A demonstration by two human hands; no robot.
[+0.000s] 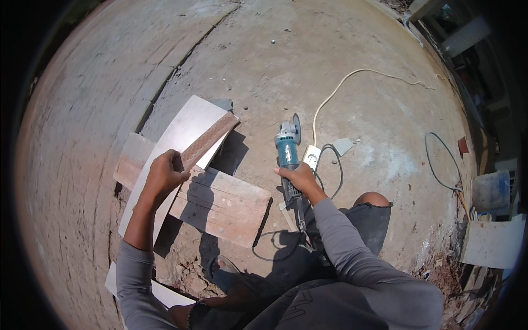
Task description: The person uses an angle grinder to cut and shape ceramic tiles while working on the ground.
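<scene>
My right hand (303,180) is wrapped round the dark rear body of a teal angle grinder (286,151), whose disc points away from me on the far side. On the left, my left hand (165,176) pinches the near end of a narrow strip of tile (209,141) with its rough reddish-brown face showing. The strip lies aslant over a large white tile (181,124). Under that tile, a reddish slab (234,212) rests on the ground. The grinder's disc is apart from both the strip and the white tile.
A white power socket block (311,157) with a cream cable (335,91) lies right of the grinder, beside a dark looped cord (341,175). A pale tile shard (343,146) is nearby. At far right stand a clear plastic bucket (491,191) and a white panel (493,243).
</scene>
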